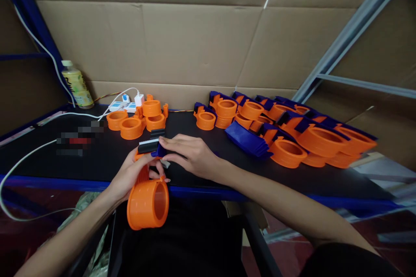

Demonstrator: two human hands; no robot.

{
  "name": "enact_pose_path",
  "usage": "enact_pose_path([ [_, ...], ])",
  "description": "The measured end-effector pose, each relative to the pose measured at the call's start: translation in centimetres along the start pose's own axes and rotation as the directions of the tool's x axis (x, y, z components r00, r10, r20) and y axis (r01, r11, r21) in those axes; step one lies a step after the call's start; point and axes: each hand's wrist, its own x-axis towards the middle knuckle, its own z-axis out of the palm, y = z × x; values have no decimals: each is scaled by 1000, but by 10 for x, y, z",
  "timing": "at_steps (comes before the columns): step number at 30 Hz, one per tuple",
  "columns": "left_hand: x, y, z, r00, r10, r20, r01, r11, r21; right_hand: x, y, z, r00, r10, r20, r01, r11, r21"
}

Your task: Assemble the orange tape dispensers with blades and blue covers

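Observation:
My left hand (128, 173) is wrapped round the neck of an orange tape dispenser (143, 203), whose wide ring hangs toward me past the table edge. At the dispenser's upper end sits a black strip (147, 146) with a pale toothed blade along it. My right hand (188, 151) is closed at that end, thumb and fingers pinching a small dark-blue part (158, 151) against the dispenser. How far this part is seated is hidden by the fingers. Just beyond them another black piece (157, 133) lies on the table.
Several plain orange dispenser bodies (131, 127) stand at the back left, near a white power strip (121, 106) and a bottle (78, 86). Stacked dispensers with blue parts (289, 153) fill the right side, beside a pile of blue flaps (247, 138). Cardboard (201, 43) walls the back.

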Motion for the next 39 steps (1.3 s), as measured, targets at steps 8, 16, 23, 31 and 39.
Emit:
enact_pose_path([
  [8, -6, 8, -6, 992, 109, 68, -81, 942, -326, 11, 0, -15, 999, 31, -19, -32, 999, -42],
  [16, -1, 6, -19, 962, 264, -72, -274, 925, -263, 22, -24, -33, 997, -79, -26, 81, 991, 105],
  [23, -11, 11, -3, 955, 273, -112, -290, 941, -174, 21, -46, -28, 984, 44, 173, -51, 998, 33],
  [31, -13, 13, 10, 933, 352, 70, -327, 915, -236, 21, -26, -34, 814, 448, 370, -579, 562, 591],
  [39, -5, -4, -11, 957, 269, 110, -216, 911, -351, 23, 1, -117, 671, 540, 509, -545, 824, -155],
])
